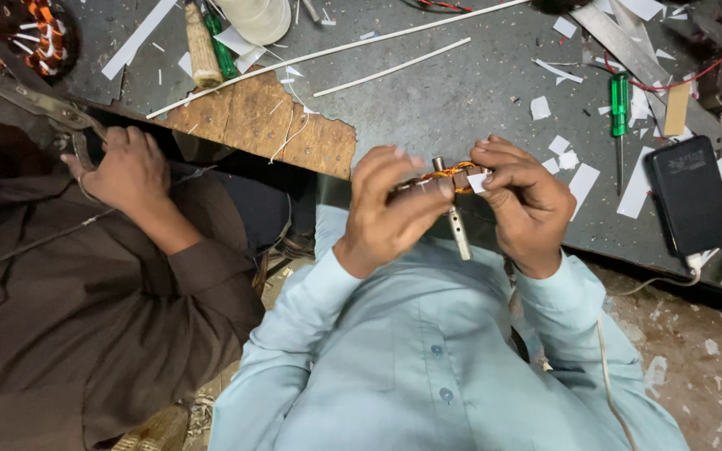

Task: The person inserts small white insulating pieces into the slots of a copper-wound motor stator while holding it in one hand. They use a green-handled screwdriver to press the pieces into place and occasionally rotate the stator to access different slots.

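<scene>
It was a repair workshop: the dark worktop (461, 92) carried a green screwdriver (619, 117), paper scraps (582, 179) and a copper-wound coil (31, 38) at its corner.

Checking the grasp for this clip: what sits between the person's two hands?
In the head view, a small motor rotor wound with copper wire spans the gap between the left hand and right hand, its metal shaft pointing down. Both hands grip it.

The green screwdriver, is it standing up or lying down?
Lying down. The green screwdriver rests flat on the grey workbench among paper scraps, untouched.
</scene>
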